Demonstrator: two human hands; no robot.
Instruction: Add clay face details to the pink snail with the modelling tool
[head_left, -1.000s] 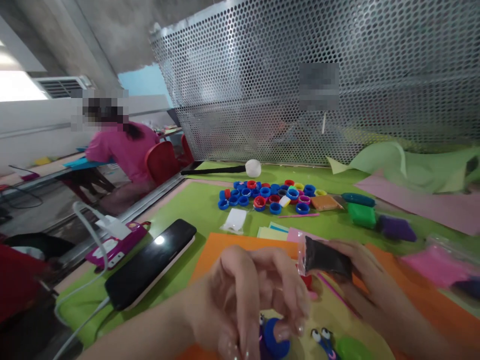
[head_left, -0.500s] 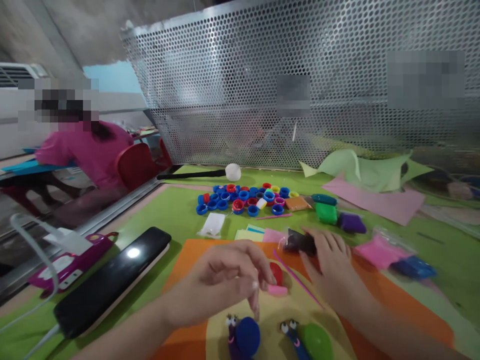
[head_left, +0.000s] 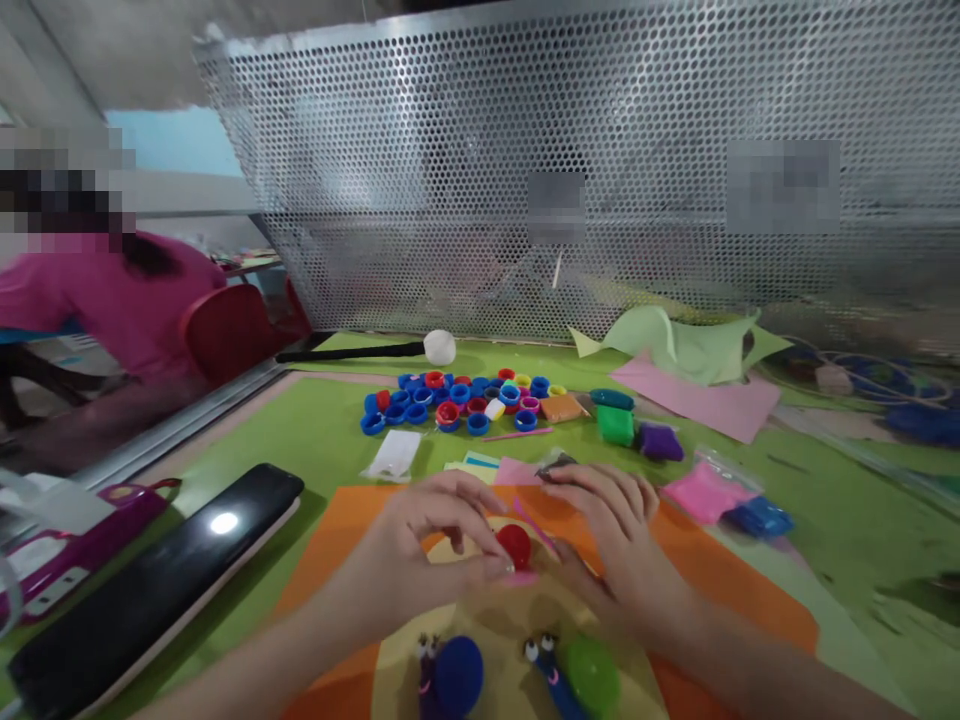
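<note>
My left hand (head_left: 442, 545) has thumb and forefinger closed on the left end of a small pink clay piece (head_left: 524, 578). Just behind that piece stands a red bottle cap (head_left: 514, 546), on a yellow paper shape over an orange sheet (head_left: 337, 540). My right hand (head_left: 619, 525) is open, thumb apart from its curved fingers. Its thumb lies near a thin pink stick (head_left: 529, 518), and its fingertips are by a dark clay packet (head_left: 556, 462). Closer to me are two snail figures with googly eyes, one with a blue cap (head_left: 459, 675), one with a green cap (head_left: 592, 675).
Several bottle caps (head_left: 478, 423) lie in a heap behind the sheet. Clay packets, including a pink one (head_left: 709, 490), are at right. A black power bank (head_left: 165, 580) and purple power strip (head_left: 82, 545) sit left. A perforated metal panel (head_left: 480, 130) stands behind; a person (head_left: 97, 300) sits far left.
My left fingers have closed onto the pink clay piece. My right hand has shifted from the dark packet toward the stick, its thumb nearer the red cap. The view has turned slightly right.
</note>
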